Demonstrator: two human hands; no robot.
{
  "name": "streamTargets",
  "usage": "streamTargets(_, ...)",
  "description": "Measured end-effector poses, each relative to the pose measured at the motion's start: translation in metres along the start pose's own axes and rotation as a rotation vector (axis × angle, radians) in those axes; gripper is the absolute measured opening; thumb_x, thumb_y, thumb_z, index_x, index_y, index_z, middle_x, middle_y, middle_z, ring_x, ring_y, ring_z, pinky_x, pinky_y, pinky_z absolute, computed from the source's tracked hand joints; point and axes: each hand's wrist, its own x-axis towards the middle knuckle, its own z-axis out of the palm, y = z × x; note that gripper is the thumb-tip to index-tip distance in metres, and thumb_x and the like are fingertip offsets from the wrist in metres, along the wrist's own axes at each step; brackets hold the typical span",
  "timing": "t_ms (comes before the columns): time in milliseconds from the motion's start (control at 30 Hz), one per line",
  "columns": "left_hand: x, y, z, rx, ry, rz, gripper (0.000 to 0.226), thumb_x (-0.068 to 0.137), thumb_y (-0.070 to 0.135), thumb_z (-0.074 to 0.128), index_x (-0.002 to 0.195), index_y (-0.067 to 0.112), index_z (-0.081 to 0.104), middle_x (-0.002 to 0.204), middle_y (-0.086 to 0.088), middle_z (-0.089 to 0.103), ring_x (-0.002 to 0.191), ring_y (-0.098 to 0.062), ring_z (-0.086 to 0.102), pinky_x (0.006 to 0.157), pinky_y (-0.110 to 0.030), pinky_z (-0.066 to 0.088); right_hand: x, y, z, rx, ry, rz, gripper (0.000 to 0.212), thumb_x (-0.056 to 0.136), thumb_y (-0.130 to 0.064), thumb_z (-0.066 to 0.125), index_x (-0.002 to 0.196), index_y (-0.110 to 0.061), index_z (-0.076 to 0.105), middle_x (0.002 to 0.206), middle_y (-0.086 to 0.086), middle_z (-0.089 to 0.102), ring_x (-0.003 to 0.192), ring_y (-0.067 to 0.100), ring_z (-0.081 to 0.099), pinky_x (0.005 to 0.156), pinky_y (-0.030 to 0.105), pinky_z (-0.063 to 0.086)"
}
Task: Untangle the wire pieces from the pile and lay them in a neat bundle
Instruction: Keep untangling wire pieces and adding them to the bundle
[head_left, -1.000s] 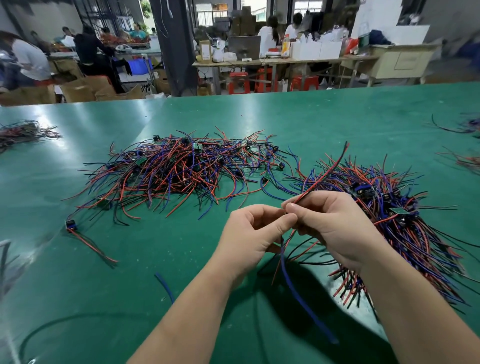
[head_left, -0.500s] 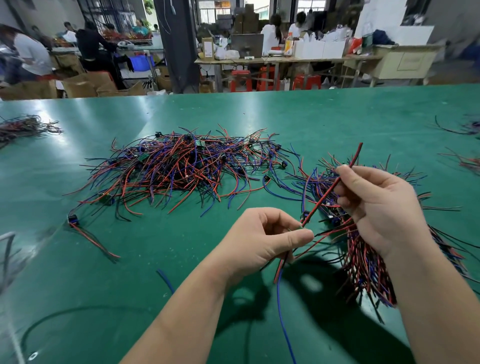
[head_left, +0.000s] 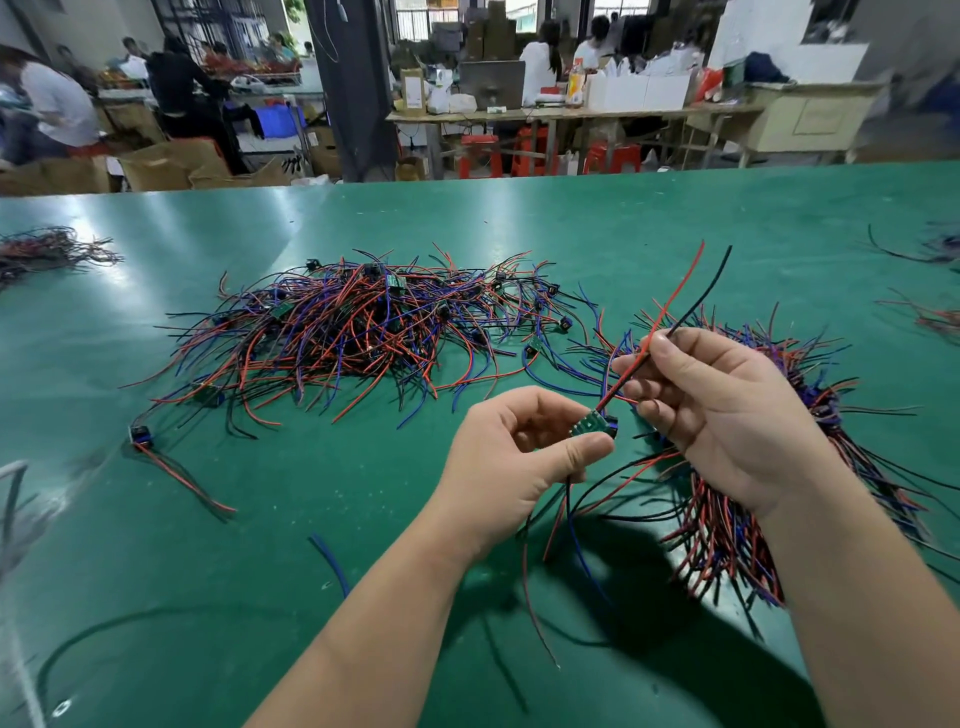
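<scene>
I hold one wire piece (head_left: 595, 427) up off the green table (head_left: 623, 234), between my two hands. My left hand (head_left: 514, 467) pinches the little green board in the middle of it with thumb and fingers. My right hand (head_left: 727, 415) is just beside it, up and to the right. It pinches the red wire and the black wire that come out of the board. So both hands grip the same piece, close together but not touching.

The piece runs in a slanted line. It goes from the left hand up through the right hand, and its two free tips point away from me and to the right. More thin wires, black, red and blue, hang down under the left hand.

The messy pile (head_left: 363, 332) lies out in front of the left hand, well apart from it. The tidy bundle (head_left: 727, 535) lies under and past the right hand, and its wires run mostly from far to near.

I think the piece looks free of the pile. The right hand is nearer to the bundle, so I would swing the piece that way. Then I would turn it to lie along the other wires. The hanging tails could catch.
</scene>
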Motion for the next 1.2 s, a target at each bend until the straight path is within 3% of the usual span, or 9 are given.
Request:
streamTargets(100, -0.001, -0.001, 0.001, -0.054, -0.013, -0.023, 0.016, 0.066, 0.019, 0.074, 0.078, 0.012, 0.066, 0.066, -0.001, 0.067, 0.058, -0.011, 0.063, 0.056, -0.024, 0.056, 0.0, 0.0, 0.0, 0.007, 0.012, 0.009, 0.013, 0.077, -0.019, 0.058, 0.082, -0.007, 0.056, 0.074, 0.009, 0.07, 0.055, 0.009, 0.064, 0.048, 0.014, 0.051)
streamTargets(300, 0.0, 0.005, 0.002, -0.206, -0.105, -0.172, 0.027, 0.077, 0.031, 0.059, 0.085, 0.005, 0.066, 0.069, -0.003, 0.07, 0.052, -0.011, 0.065, 0.05, -0.021, 0.053, 0.002, 0.002, -0.001, 0.019, 0.03, -0.012, 0.01, 0.071, -0.017, 0.064, 0.077, -0.01, 0.059, 0.073, 0.007, 0.07, 0.055, 0.01, 0.065, 0.047, 0.014, 0.05)
streamTargets(433, -0.002, 0.005, 0.006, -0.292, -0.17, -0.249, 0.033, 0.079, 0.03, 0.055, 0.094, 0.002, 0.064, 0.068, -0.002, 0.069, 0.051, -0.009, 0.062, 0.052, -0.022, 0.054, 0.001, 0.006, -0.002, -0.077, -0.061, 0.04, 0.018, 0.064, -0.011, 0.069, 0.082, -0.011, 0.068, 0.072, 0.005, 0.071, 0.054, 0.008, 0.062, 0.048, 0.013, 0.048)
streamTargets(567, -0.006, 0.001, 0.006, -0.305, -0.253, -0.294, 0.031, 0.082, 0.03, 0.051, 0.095, 0.004, 0.063, 0.07, -0.001, 0.068, 0.054, -0.009, 0.063, 0.055, -0.023, 0.055, -0.002, 0.009, -0.003, -0.226, -0.163, 0.06, 0.016, 0.057, -0.013, 0.073, 0.073, -0.012, 0.076, 0.067, 0.005, 0.067, 0.052, 0.009, 0.056, 0.045, 0.013, 0.04)
streamTargets(633, -0.009, 0.0, 0.005, -0.35, -0.286, -0.316, 0.027, 0.084, 0.028, 0.051, 0.094, 0.006, 0.061, 0.072, -0.002, 0.067, 0.058, -0.01, 0.064, 0.056, -0.024, 0.055, -0.003, 0.007, -0.002, -0.271, -0.114, 0.011, 0.012, 0.058, -0.013, 0.072, 0.07, -0.009, 0.072, 0.062, 0.003, 0.065, 0.049, 0.007, 0.05, 0.044, 0.013, 0.038)
streamTargets(800, -0.012, 0.0, 0.0, -0.258, -0.416, -0.341, 0.02, 0.087, 0.024, 0.049, 0.092, 0.007, 0.059, 0.073, 0.0, 0.064, 0.063, -0.01, 0.063, 0.063, -0.025, 0.055, 0.003, -0.003, -0.008, -0.105, 0.153, -0.078, 0.001, 0.062, -0.014, 0.069, 0.062, -0.013, 0.068, 0.051, -0.004, 0.059, 0.044, 0.004, 0.049, 0.045, 0.013, 0.042)
streamTargets(1000, -0.016, 0.001, -0.002, -0.189, -0.553, -0.365, 0.017, 0.098, 0.021, 0.045, 0.094, 0.011, 0.059, 0.081, -0.001, 0.066, 0.075, -0.014, 0.065, 0.079, -0.027, 0.054, 0.01, -0.009, -0.02, 0.231, 0.403, -0.173, 0.033, 0.087, -0.014, 0.066, 0.054, -0.017, 0.061, 0.056, -0.002, 0.061, 0.043, 0.007, 0.051, 0.042, 0.015, 0.041)
streamTargets(1100, -0.012, 0.002, -0.004, -0.271, -0.535, -0.328, 0.019, 0.096, 0.019, 0.042, 0.095, 0.012, 0.06, 0.084, 0.001, 0.07, 0.077, -0.014, 0.067, 0.085, -0.028, 0.054, 0.014, -0.01, -0.023, 0.343, 0.447, -0.183, 0.033, 0.098, -0.026, 0.049, 0.069, -0.018, 0.063, 0.057, -0.002, 0.061, 0.046, 0.01, 0.054, 0.045, 0.015, 0.041)
streamTargets(1200, -0.006, 0.007, -0.005, -0.456, -0.38, -0.29, 0.025, 0.091, 0.023, 0.045, 0.09, 0.016, 0.07, 0.088, -0.002, 0.074, 0.074, -0.015, 0.07, 0.077, -0.026, 0.056, 0.015, -0.012, -0.024, 0.316, 0.441, -0.105, 0.018, 0.098, -0.02, 0.044, 0.087, -0.018, 0.059, 0.062, 0.002, 0.063, 0.048, 0.014, 0.061, 0.046, 0.016, 0.045)
